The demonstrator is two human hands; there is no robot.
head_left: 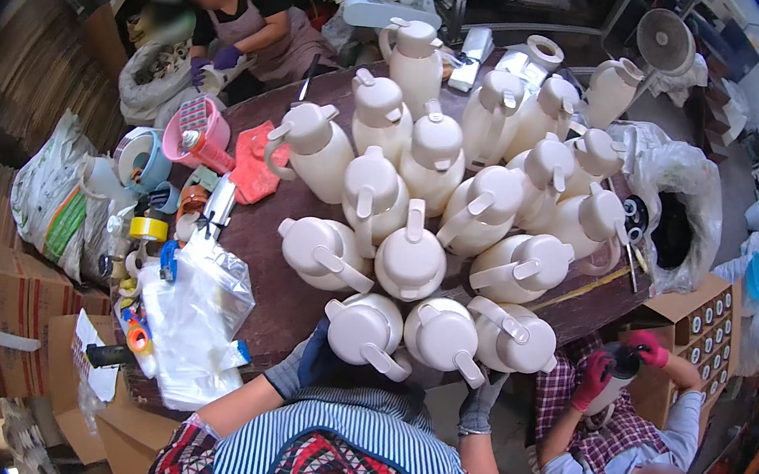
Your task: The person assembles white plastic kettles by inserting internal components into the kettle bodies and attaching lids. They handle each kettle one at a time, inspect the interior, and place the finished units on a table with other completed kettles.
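Note:
Several cream-white thermos jugs with handles and domed lids stand close together on a dark red-brown table [255,212]. Three make up the nearest row: a left thermos jug [362,330], a middle thermos jug [440,335] and a right thermos jug [516,339]. My left hand [313,359], in a dark blue and grey glove, is up against the near side of the left jug. Below the right and middle jugs is my right hand [478,405], in a grey glove. The jugs hide the fingers of both hands, so their grip does not show.
Clear plastic bags [195,309] lie at the table's left, beside yellow tape [148,229], a red cloth [259,163] and a pink basin [198,134]. Two co-workers sit nearby, one far left, one near right handling a jug. An open carton [688,308] stands at right.

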